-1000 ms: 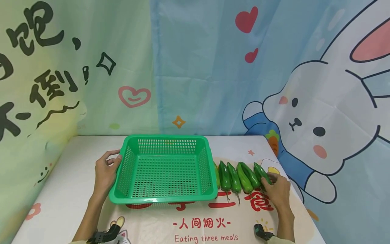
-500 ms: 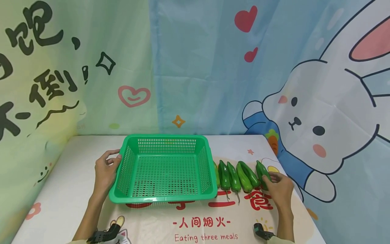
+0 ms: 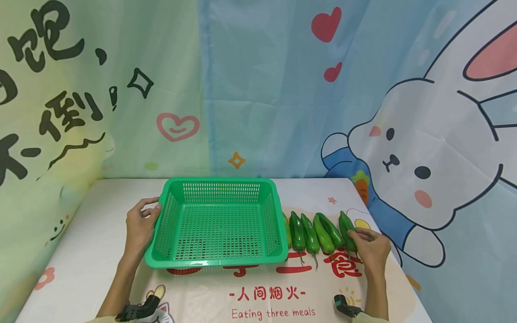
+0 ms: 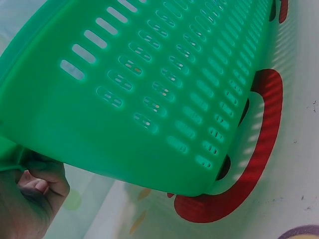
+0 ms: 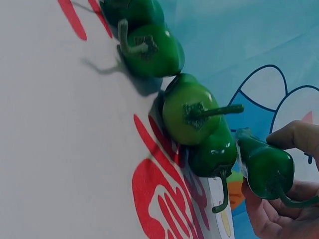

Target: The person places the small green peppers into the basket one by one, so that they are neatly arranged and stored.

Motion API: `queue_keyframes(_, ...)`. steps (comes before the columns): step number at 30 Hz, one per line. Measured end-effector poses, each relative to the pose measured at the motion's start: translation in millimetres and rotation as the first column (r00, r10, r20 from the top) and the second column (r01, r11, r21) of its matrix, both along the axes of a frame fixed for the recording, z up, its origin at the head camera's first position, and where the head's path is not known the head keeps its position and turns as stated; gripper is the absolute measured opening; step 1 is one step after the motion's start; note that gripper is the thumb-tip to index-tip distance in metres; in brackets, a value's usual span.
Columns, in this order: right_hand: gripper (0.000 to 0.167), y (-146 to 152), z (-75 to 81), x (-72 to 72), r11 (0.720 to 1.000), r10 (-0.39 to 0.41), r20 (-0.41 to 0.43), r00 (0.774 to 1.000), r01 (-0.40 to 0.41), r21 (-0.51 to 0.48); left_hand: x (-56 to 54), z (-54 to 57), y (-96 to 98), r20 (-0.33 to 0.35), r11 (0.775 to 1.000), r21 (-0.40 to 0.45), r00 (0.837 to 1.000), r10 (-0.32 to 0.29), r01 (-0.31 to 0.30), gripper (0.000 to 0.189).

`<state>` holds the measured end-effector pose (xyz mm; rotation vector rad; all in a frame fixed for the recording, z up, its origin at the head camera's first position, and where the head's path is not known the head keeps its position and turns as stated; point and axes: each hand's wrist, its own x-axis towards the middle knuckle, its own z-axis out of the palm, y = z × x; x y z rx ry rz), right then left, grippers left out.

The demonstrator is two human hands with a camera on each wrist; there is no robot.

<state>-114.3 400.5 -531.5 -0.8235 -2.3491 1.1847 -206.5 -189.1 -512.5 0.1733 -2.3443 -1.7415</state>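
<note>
A green plastic basket with slotted walls stands left of the table's middle. My left hand grips its left rim, thumb near the edge; in the left wrist view the left hand curls at the basket's corner. On the right, my right hand pinches a green pepper at the end of a row of peppers. In the right wrist view this pepper sits between thumb and fingers, stem end facing the camera, close beside its neighbour.
The row's leftmost pepper is partly hidden behind the basket's right wall. A printed cloth with red lettering covers the table. Behind the table hangs a curtain with cartoon prints.
My right hand has turned the end pepper from a slant to nearly in line with the row and shifted it slightly. The left hand and basket have stayed put.
</note>
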Motion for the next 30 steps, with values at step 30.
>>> queue_keyframes(30,0.051,-39,28.4,5.2,0.965,-0.017,0.01,1.0,0.019,-0.263,-0.1,-2.0,-0.6,-0.022,1.0,0.001,1.0,-0.012,0.012,0.037)
